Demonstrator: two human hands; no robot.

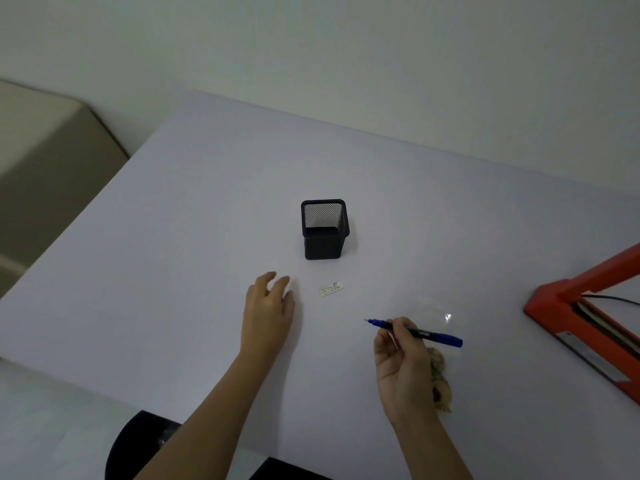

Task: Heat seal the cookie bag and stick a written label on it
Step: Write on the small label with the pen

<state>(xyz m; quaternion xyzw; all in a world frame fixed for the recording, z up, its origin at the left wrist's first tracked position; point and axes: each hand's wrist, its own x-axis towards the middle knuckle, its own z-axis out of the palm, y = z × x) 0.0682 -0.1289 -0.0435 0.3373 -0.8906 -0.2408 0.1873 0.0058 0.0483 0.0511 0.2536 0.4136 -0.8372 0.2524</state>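
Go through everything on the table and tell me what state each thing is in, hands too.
Mesh pen holder: upright, looks empty.
Label: flat on the table, written on, untouched.
Pen: tip bare, held by the right hand.
Cookie bag: lying on the table, partly behind the right hand.
Heat sealer: arm raised.
Left hand: open, holding nothing.

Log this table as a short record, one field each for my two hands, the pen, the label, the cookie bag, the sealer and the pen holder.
left hand: fingers relaxed, holds nothing, left of the label
right hand: grips the pen
pen: blue, tip bare, pointing left
label: flat on the table, marks on it, unreadable
cookie bag: clear, beside right hand; seal cannot be told
heat sealer: red, right edge, arm looks raised
pen holder: black mesh, upright, behind label
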